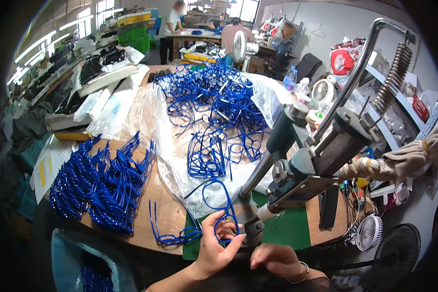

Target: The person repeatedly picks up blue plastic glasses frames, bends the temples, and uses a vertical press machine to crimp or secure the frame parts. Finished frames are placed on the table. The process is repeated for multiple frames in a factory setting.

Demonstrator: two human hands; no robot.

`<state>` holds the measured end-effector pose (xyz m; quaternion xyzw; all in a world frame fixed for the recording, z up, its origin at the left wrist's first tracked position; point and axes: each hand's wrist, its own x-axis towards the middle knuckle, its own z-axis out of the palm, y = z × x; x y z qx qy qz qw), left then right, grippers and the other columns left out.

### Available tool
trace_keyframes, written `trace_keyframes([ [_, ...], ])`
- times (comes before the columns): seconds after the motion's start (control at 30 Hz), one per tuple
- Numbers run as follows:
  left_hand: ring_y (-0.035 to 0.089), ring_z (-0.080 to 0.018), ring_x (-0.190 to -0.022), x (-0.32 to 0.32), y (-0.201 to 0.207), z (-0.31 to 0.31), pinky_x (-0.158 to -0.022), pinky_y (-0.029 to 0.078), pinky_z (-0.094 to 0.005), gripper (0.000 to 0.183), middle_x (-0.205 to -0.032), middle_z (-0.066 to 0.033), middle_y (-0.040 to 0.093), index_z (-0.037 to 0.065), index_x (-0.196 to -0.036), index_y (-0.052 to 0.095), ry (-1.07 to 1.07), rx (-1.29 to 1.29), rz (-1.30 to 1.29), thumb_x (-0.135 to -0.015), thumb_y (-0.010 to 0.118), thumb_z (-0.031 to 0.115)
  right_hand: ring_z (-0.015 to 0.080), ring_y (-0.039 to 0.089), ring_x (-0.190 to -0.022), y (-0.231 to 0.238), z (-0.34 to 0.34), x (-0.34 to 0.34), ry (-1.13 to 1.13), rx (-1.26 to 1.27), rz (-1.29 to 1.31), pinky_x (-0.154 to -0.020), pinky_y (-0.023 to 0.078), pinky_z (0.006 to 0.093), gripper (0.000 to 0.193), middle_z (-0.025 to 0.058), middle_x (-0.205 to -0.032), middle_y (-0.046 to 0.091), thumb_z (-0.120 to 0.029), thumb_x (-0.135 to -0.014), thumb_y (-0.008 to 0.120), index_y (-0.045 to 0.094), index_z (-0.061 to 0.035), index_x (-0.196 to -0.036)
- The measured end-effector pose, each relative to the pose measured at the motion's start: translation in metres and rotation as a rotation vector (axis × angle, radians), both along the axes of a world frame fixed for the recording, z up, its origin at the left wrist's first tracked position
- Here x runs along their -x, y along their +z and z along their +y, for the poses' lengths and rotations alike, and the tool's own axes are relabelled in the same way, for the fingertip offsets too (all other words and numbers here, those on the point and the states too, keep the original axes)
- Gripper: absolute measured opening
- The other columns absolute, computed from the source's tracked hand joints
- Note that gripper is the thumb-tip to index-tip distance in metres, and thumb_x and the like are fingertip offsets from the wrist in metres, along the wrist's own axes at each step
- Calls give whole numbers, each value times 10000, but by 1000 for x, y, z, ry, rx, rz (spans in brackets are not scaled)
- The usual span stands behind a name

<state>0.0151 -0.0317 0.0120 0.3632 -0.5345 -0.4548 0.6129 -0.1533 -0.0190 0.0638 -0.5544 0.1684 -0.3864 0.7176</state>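
My left hand (216, 246) is closed on a blue eyeglass frame (230, 207), pinching its lower rim between thumb and fingers. The frame stands on end beside the foot of a grey-green hand press (289, 168). Just right of it, my right hand (277, 260), with a bracelet on its wrist, has its fingers curled in; whatever they may hold is hidden. Another blue eyeglass frame (168, 240) lies at the table's front edge, left of my left hand. A green mat (292, 228) lies under the press.
Stacked blue frames (102, 190) fill the table's left side. A tangled heap of blue frames (214, 92) lies on clear plastic sheeting (151, 117) behind. A lined bin (68, 263) stands at lower left. Fans (370, 232) and cables are at right. Other people (174, 24) are at the back.
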Motion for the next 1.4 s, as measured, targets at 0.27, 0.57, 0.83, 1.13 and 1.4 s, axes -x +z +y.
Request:
trace_keyframes([
  [0.27, 527, -109, -784, 19, -1, -1, -688, 439, -212, 722, -1000, -146, 518, 64, -1260, 172, -98, 79, 17, -730, 654, -20, 300, 500, -911, -91, -15, 83, -669, 763, 1307, -781, 436, 376, 336, 119, -1041, 511, -153, -732, 625, 549, -19, -1031],
  [0.57, 528, -109, -790, 6, -4, 10, -740, 436, -231, 767, -1082, -156, 490, 60, -1306, 131, -207, -64, 23, -731, 625, -60, 281, 465, -943, -133, -7, 81, -804, 838, 1411, -794, 390, 371, 361, 97, -1036, 522, -136, -715, 615, 542, -40, -1056],
  [0.83, 562, -123, -798, 19, -8, 18, -730, 469, -240, 726, -1106, -166, 506, 32, -1301, 132, -265, -90, 50, -762, 613, -42, 266, 470, -946, -135, -3, 75, -826, 896, 1414, -780, 381, 382, 362, 82, -1041, 526, -142, -713, 620, 551, -40, -1053],
  [1.13, 564, -121, -785, 20, -10, 17, -712, 475, -235, 722, -1117, -165, 501, 40, -1305, 132, -273, -117, 93, -771, 611, -34, 263, 469, -959, -137, -2, 74, -850, 885, 1407, -797, 375, 379, 356, 76, -1052, 524, -134, -714, 614, 553, -40, -1051],
  [1.4, 572, -123, -781, 23, -13, 18, -710, 473, -235, 709, -1101, -167, 522, 34, -1297, 168, -262, -134, 102, -761, 628, -25, 263, 472, -960, -139, -1, 75, -858, 873, 1397, -811, 373, 380, 352, 73, -1057, 523, -131, -713, 612, 553, -45, -1050],
])
